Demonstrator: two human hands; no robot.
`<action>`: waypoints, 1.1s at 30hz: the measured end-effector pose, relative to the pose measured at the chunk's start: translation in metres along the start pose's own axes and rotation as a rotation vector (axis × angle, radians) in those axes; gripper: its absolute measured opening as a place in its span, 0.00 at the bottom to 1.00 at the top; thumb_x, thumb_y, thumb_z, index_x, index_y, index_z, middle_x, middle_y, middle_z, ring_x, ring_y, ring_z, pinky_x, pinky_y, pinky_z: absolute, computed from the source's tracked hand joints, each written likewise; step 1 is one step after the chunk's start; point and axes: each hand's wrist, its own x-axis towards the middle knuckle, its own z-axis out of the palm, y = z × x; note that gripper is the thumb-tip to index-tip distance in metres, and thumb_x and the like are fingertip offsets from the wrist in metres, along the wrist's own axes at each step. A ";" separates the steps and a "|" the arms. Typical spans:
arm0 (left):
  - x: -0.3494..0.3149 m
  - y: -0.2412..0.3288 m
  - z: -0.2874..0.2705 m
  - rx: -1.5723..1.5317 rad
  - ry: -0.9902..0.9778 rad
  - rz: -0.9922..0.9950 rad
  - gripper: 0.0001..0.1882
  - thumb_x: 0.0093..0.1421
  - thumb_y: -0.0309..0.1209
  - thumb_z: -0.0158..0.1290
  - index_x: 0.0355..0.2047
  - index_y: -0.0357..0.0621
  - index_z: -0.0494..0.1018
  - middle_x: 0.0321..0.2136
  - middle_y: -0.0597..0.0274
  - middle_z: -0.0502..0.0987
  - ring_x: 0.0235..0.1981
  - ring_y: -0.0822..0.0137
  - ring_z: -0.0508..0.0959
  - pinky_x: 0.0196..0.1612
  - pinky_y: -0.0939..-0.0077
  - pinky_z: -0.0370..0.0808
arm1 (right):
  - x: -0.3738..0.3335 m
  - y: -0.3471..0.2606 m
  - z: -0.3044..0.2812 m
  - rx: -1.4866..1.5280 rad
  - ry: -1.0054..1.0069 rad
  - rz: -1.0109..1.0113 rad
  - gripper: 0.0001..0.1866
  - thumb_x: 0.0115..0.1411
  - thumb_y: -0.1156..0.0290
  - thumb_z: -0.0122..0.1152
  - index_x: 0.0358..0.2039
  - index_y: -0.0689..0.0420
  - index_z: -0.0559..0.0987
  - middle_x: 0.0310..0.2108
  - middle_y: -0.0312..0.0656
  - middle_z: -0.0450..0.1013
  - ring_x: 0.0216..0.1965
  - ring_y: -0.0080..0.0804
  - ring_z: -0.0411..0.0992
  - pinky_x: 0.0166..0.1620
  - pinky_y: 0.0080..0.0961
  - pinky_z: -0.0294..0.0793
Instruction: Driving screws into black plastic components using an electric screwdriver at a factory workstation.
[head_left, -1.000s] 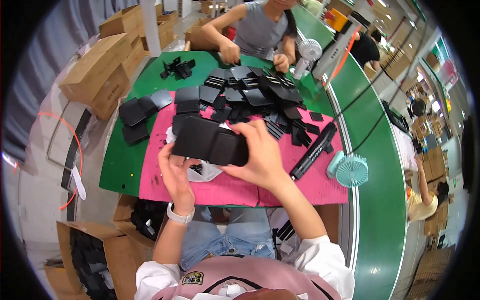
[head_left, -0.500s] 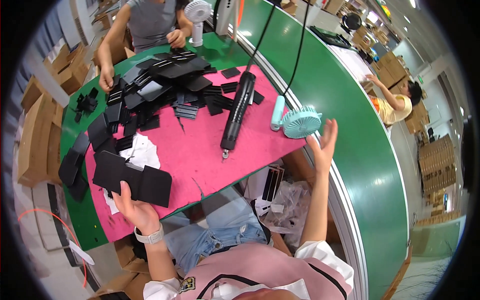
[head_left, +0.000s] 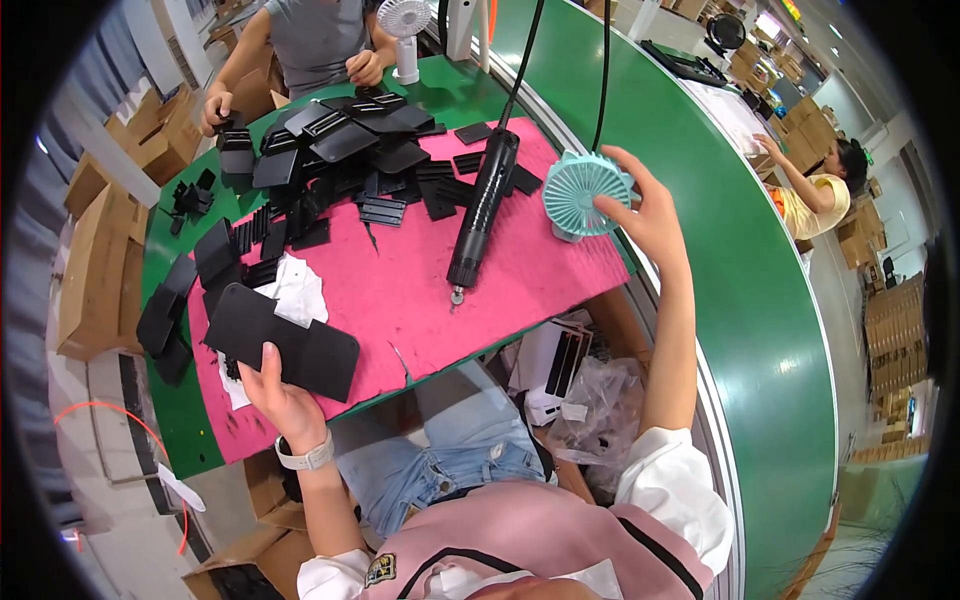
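Observation:
In my left hand (head_left: 285, 405) is a black plastic piece made of flat panels (head_left: 290, 345), held by its near edge with the thumb on top. It is tilted over the near left part of the pink mat (head_left: 390, 310). My right hand (head_left: 650, 215) has its thumb and fingers closed round the rim of a mint-green handheld fan (head_left: 575, 195) at the mat's right edge. The fan's grille faces me; its handle is mostly hidden. Left of the fan, a black corded electric screwdriver (head_left: 485, 205) lies on the mat, its tip toward me.
Black panels and slotted pieces (head_left: 340, 150) are heaped across the far left of the mat. A white crumpled cloth (head_left: 298, 290) lies beside them. A co-worker (head_left: 325, 45) sits opposite near a white fan (head_left: 405, 35). Below the table edge is a clear plastic bag (head_left: 600, 410).
My right hand has moved from open beside the mint-green fan to gripping its rim, and the fan has turned upright. The black panel piece stays in my left hand, tilted a little differently.

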 end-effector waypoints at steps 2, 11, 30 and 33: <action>-0.001 0.000 0.002 -0.001 -0.005 0.006 0.21 0.61 0.26 0.48 0.55 0.36 0.64 0.49 0.59 0.71 0.49 0.67 0.71 0.53 0.73 0.68 | 0.005 0.002 -0.001 0.025 -0.035 0.049 0.33 0.46 0.73 0.67 0.55 0.54 0.69 0.39 0.42 0.73 0.39 0.27 0.72 0.38 0.23 0.72; -0.004 -0.002 0.000 0.090 -0.092 0.023 0.22 0.61 0.25 0.50 0.55 0.34 0.64 0.51 0.58 0.71 0.50 0.68 0.71 0.53 0.74 0.66 | -0.004 0.011 0.005 0.273 0.026 0.087 0.39 0.51 0.68 0.67 0.62 0.55 0.59 0.46 0.45 0.68 0.45 0.30 0.70 0.48 0.26 0.70; -0.056 0.011 0.009 0.170 -0.374 -0.037 0.31 0.54 0.44 0.56 0.49 0.29 0.66 0.42 0.56 0.74 0.41 0.67 0.74 0.46 0.75 0.69 | -0.125 -0.118 0.143 0.908 -0.674 -0.103 0.31 0.58 0.58 0.58 0.57 0.62 0.63 0.43 0.43 0.67 0.43 0.30 0.67 0.38 0.22 0.72; -0.055 0.026 0.002 0.171 -0.439 -0.190 0.29 0.54 0.44 0.56 0.46 0.29 0.68 0.38 0.58 0.75 0.38 0.69 0.74 0.43 0.77 0.69 | -0.127 -0.108 0.150 1.147 -0.860 0.085 0.19 0.62 0.60 0.53 0.44 0.65 0.71 0.30 0.38 0.69 0.30 0.24 0.70 0.32 0.20 0.70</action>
